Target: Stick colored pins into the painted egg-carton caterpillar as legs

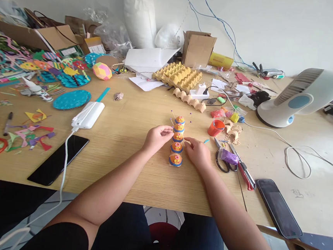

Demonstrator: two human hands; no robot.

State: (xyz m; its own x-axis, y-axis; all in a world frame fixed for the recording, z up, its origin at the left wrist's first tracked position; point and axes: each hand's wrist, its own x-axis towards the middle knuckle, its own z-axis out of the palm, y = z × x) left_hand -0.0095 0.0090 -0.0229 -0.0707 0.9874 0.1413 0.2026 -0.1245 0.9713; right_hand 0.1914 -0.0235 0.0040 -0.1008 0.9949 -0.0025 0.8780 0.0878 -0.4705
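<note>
Row of five orange, blue-banded domes [178, 137] sits on the light-brown wooden table [126, 117], between bare left hand [158, 139] and right hand [198, 152]; fingers curled, can't tell whether they're gripping anything.

Carton figure [178, 137] on table [123, 117], cup [216, 128] right, egg trays [178, 77] behind

1 straight row of 5 domed cups [178, 137], orange with blue lower bands and yellow and pink details, stands domes up on the tabletop [129, 110], purple-tipped sticks [171, 119] jutting outward near its far end.
</note>
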